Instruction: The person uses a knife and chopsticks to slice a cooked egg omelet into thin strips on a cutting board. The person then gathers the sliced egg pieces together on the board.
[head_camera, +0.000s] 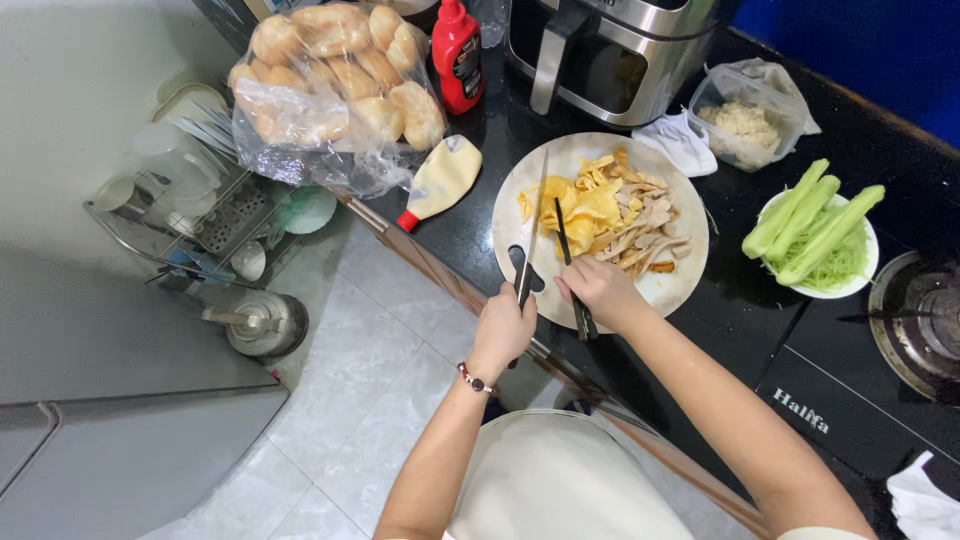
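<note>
Knife and chopsticks are held over the round cutting board at the frame's centre, where sliced egg and meat lie. Left hand is wrapped shut around the knife handle; right hand is pinched closed on the chopsticks — best kept low and steady, blade angled away from the fingers.

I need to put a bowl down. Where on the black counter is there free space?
Bare counter lies between the round board, the cucumber plate and the stove. A smaller patch sits between the red bottle, the squeeze bottle and the air fryer. It is crowded near the bread bag and rice container.
</note>
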